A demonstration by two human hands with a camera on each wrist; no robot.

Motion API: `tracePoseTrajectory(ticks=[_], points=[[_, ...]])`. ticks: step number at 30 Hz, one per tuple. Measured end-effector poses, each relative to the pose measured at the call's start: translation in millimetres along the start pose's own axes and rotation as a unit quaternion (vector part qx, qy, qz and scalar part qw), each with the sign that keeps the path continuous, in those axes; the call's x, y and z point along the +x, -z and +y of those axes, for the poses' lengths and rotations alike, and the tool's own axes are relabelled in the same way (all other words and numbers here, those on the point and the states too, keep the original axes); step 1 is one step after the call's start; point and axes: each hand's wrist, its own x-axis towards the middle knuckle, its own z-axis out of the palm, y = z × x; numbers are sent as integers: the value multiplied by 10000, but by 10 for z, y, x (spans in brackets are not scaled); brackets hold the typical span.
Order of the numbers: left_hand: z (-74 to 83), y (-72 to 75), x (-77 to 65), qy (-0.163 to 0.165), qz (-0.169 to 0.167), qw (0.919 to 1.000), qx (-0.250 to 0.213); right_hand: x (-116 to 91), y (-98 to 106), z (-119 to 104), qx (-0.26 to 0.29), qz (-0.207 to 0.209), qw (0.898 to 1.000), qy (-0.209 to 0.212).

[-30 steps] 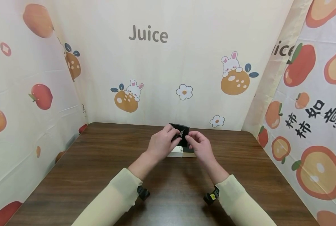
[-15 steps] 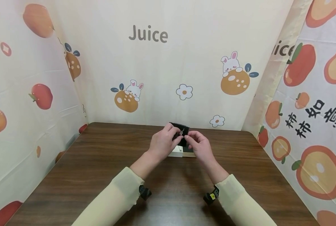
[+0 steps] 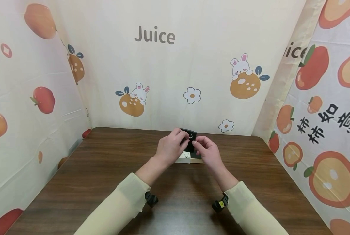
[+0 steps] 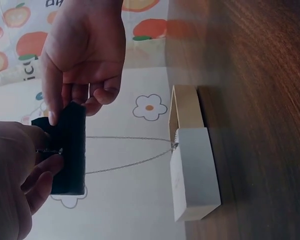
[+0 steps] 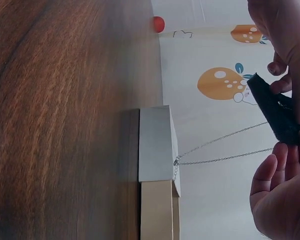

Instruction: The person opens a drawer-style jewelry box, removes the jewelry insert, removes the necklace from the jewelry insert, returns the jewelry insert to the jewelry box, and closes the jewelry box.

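A black jewellery pad (image 4: 72, 167) is held above the table, with a thin silver necklace (image 4: 125, 164) whose chain hangs down from it in a loop. My left hand (image 3: 169, 148) lies over the pad's front; its thumb and a finger pinch at the necklace's sparkling part, mostly covered by the fingertips. On the other side, my right hand (image 3: 209, 152) grips the pad's edge between thumb and fingers. Below, the chain's lower end touches the top of a white box part (image 5: 156, 145), which adjoins a beige box part (image 5: 156, 210) on the table.
The brown wooden table (image 3: 116, 163) reaches back to a cream curtain (image 3: 163, 65) printed with fruit and rabbits. More printed curtain stands at both sides. Each wrist wears a small black camera, one being the right wrist's camera (image 3: 220, 204).
The left fingers have shifted slightly right across the pad, covering more of the necklace's sparkling part. My right hand stays almost still at the pad's edge.
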Motion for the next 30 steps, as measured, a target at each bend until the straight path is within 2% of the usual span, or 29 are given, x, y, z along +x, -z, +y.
tracePoseTrajectory(ticks=[12, 22, 30], points=[[-52, 63, 70, 18, 178, 9998, -67, -9, 27, 63, -139, 7, 9999, 4], [-129, 105, 135, 18, 173, 9998, -15, -14, 33, 79, -218, -8, 9997, 51], [-191, 176, 221, 115, 348, 9993, 47, -26, 27, 65, -309, 28, 9995, 46]])
